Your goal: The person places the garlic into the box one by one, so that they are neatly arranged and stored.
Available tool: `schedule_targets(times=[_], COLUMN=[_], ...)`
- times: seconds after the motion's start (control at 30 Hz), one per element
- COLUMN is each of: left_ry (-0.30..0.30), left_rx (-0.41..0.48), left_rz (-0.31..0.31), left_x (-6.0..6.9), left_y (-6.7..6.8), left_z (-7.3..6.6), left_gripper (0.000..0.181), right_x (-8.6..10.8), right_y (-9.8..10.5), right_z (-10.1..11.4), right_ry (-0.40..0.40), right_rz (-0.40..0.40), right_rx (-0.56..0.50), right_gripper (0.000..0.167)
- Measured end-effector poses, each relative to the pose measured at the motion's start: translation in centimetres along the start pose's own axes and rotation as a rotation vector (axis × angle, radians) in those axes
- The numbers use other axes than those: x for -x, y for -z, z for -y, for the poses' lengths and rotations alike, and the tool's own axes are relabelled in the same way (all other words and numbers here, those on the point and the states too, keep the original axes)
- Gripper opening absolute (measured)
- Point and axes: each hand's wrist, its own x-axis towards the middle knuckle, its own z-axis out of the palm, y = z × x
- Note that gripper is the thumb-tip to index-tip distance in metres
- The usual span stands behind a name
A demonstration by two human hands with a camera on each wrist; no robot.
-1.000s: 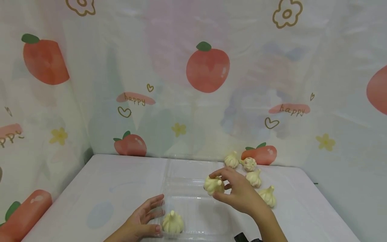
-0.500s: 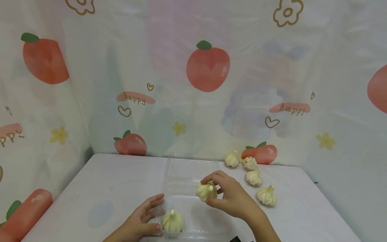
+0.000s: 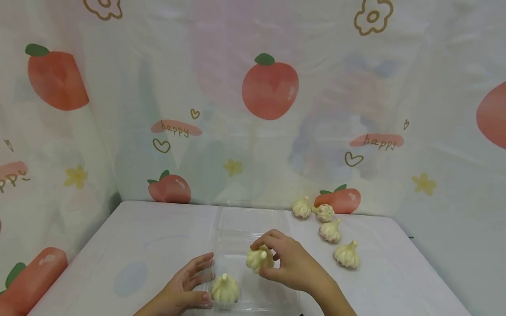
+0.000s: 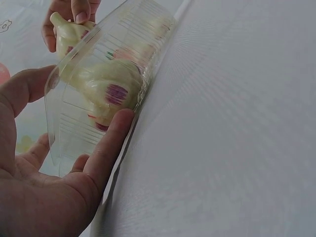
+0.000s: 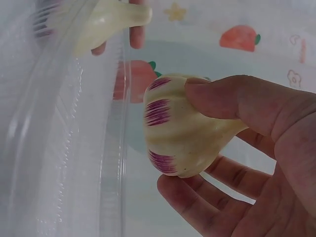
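Observation:
A garlic bulb is pinched between thumb and fingers of my right hand, above the clear plastic container. Purple streaks mark the held garlic bulb in the right wrist view. Inside the container's near left corner another garlic bulb stands with its stem up. My left hand rests against the container's left side, fingers spread and fairly straight. Seen from the left wrist, the thumb of that left hand touches the clear wall beside the bulb.
The container's lid lies folded back on the white table. Several garlic bulbs lie to the right, towards the back. A printed curtain hangs behind and beside the table.
My right hand has carried its garlic bulb left and nearer over the container, away from the loose bulbs. My left hand stays at the container's side.

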Motion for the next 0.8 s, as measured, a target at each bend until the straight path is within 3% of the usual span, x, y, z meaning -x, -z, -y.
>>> schedule_targets(times=[0.57,0.8], left_ry=[0.018,0.021], left_rx=[0.002,0.005], left_rz=[-0.010,-0.008], left_x=[0.2,0.1], left_y=[-0.2,-0.1], left_z=[-0.3,-0.2], left_gripper=[0.082,0.082], right_x=[-0.4,-0.4], right_y=[-1.4,-1.9], right_z=[-0.1,-0.2], right_ry=[-0.026,0.000], right_rz=[0.123,0.122], right_rx=[0.014,0.052], right_gripper=[0.039,0.041])
